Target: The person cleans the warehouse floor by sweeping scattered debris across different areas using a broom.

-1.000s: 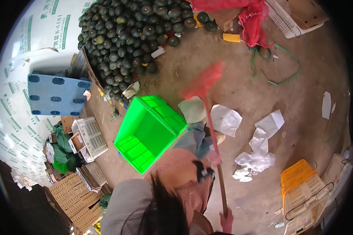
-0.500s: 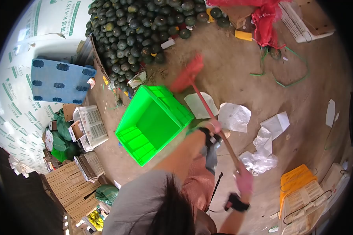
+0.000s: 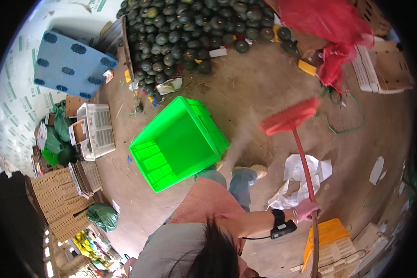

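Note:
My left hand (image 3: 305, 211), in a pink glove, is wrapped round the handle of a red broom (image 3: 289, 116) where red gives way to brown. A black band with a small device (image 3: 282, 224) sits on that wrist. The bristle head rests on the floor to the upper right of my feet, with faint dust beside it. Past the bottom edge runs the handle's upper end, and my right hand is not visible there. Left of the broom stands a bright green plastic crate (image 3: 183, 146), nothing visible inside. Crumpled white paper (image 3: 306, 173) lies beside the handle.
Dark green squashes (image 3: 180, 37) are heaped at the top. A blue pallet (image 3: 69, 65) and a white crate (image 3: 99, 125) stand left. Red netting (image 3: 326, 23) lies upper right, a yellow block (image 3: 306, 67) near it. An orange crate (image 3: 324, 236) sits lower right.
The broom has swung right, from beside the green crate toward the red netting. My left hand has moved right and down with its handle, while my right hand has left the view.

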Demonstrator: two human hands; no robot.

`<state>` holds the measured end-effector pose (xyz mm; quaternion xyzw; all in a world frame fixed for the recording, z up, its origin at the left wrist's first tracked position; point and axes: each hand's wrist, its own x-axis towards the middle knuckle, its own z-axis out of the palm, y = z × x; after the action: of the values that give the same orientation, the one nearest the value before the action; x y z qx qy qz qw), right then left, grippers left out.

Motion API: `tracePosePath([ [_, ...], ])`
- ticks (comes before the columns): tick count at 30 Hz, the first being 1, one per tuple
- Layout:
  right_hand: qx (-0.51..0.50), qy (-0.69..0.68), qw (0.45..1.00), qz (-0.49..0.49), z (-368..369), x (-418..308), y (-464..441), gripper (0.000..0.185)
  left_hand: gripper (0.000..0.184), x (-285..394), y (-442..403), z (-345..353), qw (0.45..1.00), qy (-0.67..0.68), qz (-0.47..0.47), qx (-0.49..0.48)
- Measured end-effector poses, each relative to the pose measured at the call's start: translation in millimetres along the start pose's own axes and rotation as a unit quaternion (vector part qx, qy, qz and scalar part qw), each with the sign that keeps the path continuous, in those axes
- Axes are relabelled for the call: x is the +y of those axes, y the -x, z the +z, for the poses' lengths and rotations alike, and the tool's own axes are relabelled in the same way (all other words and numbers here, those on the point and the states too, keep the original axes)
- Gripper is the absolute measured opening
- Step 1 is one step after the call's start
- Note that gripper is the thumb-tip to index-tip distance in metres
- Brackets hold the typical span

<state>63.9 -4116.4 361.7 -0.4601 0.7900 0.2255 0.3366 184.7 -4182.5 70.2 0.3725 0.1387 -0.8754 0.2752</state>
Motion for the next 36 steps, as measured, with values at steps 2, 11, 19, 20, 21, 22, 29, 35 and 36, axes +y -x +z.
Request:
tracePosePath([
  [2,0.045,0.003,0.99,-0.136,30.6,26.3,-29.7,0.032,0.016,43.3,0.0,-31.7,0.99,-0.048,0.135,0.001],
  [11,0.317,-0.049,0.812,-0.488,50.0,-225.5,-100.8,0.027,0.014,264.9,128.7,-136.5,0.883,0.054,0.397,0.245],
  [19,0.125,-0.033,0.845,-0.518,63.7,-436.0,-82.4,0.018,0.012,371.1,248.9,-258.5,0.798,0.151,0.477,0.337],
  [20,0.097,-0.011,0.844,-0.527,70.9,-455.0,-78.1,0.017,0.013,370.1,251.7,-288.6,0.781,0.175,0.489,0.347],
  [21,0.069,0.011,0.841,-0.536,79.2,-473.5,-75.2,0.016,0.012,365.3,255.1,-319.4,0.776,0.21,0.5,0.322],
  [22,0.041,0.034,0.837,-0.545,87.8,-491.5,-74.5,0.016,0.012,360.6,257.4,-348.3,0.768,0.246,0.511,0.297],
  [29,0.062,0.022,0.706,-0.705,160.9,-574.5,-67.3,0.017,0.016,358.0,284.0,-453.5,0.732,0.389,0.454,0.327],
  [35,-0.13,-0.314,0.614,-0.712,184.9,-590.2,-75.9,0.017,0.028,367.3,281.3,-419.0,0.83,0.287,0.331,0.346],
  [36,-0.176,-0.408,0.587,-0.677,193.2,-589.8,-82.8,0.017,0.028,367.1,281.9,-405.5,0.83,0.274,0.346,0.34],
])
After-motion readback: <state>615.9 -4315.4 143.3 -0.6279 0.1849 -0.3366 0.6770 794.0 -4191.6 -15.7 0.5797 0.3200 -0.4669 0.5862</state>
